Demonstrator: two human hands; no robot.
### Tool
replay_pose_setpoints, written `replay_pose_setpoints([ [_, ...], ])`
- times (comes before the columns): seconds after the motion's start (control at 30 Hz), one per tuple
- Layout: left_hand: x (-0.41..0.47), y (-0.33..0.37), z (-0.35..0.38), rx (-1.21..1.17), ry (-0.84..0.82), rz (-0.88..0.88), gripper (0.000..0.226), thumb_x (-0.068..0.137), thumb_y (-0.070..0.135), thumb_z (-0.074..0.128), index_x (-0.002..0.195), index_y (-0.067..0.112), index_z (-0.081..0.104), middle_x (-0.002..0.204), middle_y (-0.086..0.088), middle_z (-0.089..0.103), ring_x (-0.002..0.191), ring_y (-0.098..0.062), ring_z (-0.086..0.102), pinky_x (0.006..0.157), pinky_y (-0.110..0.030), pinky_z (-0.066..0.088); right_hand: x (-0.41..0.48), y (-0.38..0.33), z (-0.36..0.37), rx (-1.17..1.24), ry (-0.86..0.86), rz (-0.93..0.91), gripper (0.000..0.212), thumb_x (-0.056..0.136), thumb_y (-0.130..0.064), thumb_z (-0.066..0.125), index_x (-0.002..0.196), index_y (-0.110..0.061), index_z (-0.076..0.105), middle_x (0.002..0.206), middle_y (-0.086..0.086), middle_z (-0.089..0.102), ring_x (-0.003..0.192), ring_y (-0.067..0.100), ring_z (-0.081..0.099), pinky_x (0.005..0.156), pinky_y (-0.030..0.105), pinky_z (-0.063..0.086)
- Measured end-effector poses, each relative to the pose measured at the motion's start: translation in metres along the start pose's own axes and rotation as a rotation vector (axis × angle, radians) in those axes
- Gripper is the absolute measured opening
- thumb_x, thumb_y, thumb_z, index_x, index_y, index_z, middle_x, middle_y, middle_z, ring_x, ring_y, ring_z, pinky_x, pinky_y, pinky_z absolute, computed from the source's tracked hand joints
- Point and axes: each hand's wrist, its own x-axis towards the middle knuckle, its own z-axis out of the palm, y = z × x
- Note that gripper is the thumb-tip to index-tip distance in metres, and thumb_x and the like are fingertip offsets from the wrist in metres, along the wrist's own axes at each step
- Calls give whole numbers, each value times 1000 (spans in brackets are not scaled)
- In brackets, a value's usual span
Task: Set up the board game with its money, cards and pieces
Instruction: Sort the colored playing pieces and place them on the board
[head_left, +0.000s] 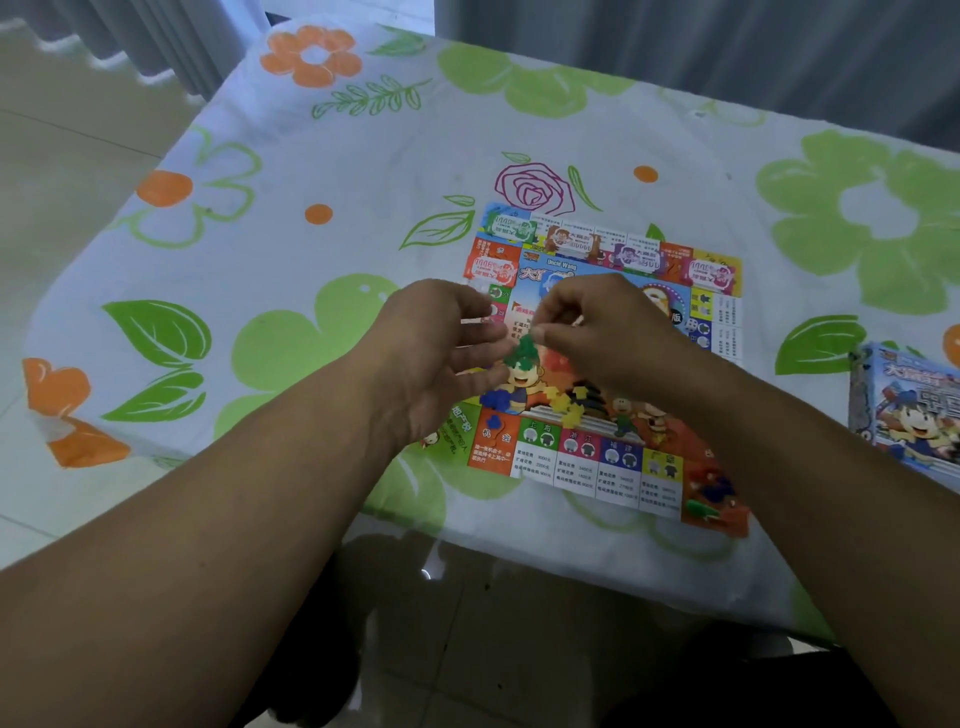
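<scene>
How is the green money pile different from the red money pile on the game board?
The green money pile sits in the board's far left corner; the red money pile lies just nearer, along the left edge. The green money pile is green with a white middle, while the red money pile is red-orange. Both rest flat on the game board, untouched by either hand, and carry a cartoon face I cannot read clearly.

Board (582, 457) on table (363, 156), money stacks (571, 241) along far edge, box (909, 405) right
</scene>
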Motion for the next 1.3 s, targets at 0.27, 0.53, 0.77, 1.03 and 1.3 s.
replay_pose_setpoints([
  [0.27, 11, -4, -3, 600, 107, 269, 13, 89, -2, 59, 81, 8, 61, 88, -9, 70, 82, -26, 70, 78, -43, 60, 9, 0, 14, -164, -145, 115, 29, 100, -22, 58, 99, 5, 69, 98, 22, 70, 86, 34, 66, 75, 43, 54],
  [0.53, 37, -19, 8, 1010, 119, 429, 28, 81, -2, 65, 104, 13, 65, 105, -7, 68, 94, -24, 64, 71, -33, 53, 13, 7, 6, -155, -7, 91, 24, 94, -7, 61, 116, -14, 68, 108, 3, 66, 96, 19, 64, 85, 40, 56],
  [0.77, 48, -22, 9, 1167, 106, 500, 39, 77, 1, 75, 113, 11, 64, 110, -8, 67, 98, -25, 63, 77, -35, 53, 12, 6, 12, -389, -129, 36, 44, 84, -31, 76, 123, -18, 60, 115, 4, 60, 99, 24, 61, 84, 44, 55],
  [1.03, 55, -16, 13, 1226, 92, 568, 23, 84, 4, 68, 106, 10, 73, 99, -10, 72, 89, -26, 65, 70, -34, 53, 14, 7, 19, -370, -68, -17, 29, 88, -25, 72, 116, -18, 65, 107, 3, 64, 94, 23, 61, 77, 38, 54],
  [1.3, 57, -11, 13, 1205, 69, 534, 24, 85, 4, 67, 103, 16, 77, 95, -8, 74, 78, -23, 68, 57, -26, 53, 16, 12, 24, -299, 20, -38, 18, 90, -21, 70, 107, -18, 65, 101, 2, 64, 89, 23, 60, 76, 41, 54],
])
